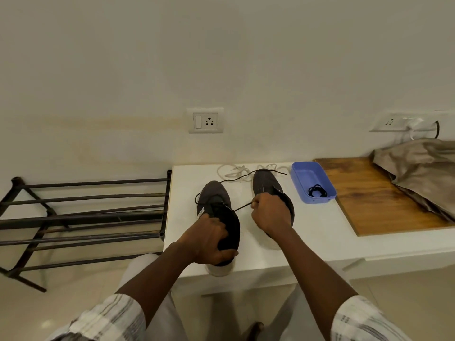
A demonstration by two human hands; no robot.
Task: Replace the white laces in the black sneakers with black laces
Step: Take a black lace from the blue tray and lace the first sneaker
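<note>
Two black shoes stand side by side on the white table [320, 230]. Each has its long axis from 6 to 12 o'clock, with the toe at 12, leaning a little to 11, and the heel toward the person.

The left shoe [215, 191] has its heel over the near table edge. The left hand [209, 239] grips this heel, fingers curled over the collar and thumb under, so the shoe reaches from the hand toward 12 o'clock.

The right hand [268, 212] is closed above the right shoe [267, 183] and pinches the black lace [241, 207]. The lace runs tight from the left shoe's eyelets toward 2 o'clock into the fingers. Another part of it curves from the left shoe's 9 o'clock side over to the right shoe's toe.

The white laces [234, 172] lie loose at 12 o'clock of the shoes, by the wall. At 3 o'clock of the right shoe is a blue tray [302, 168] with a black coil [317, 191] in its near end.
</note>
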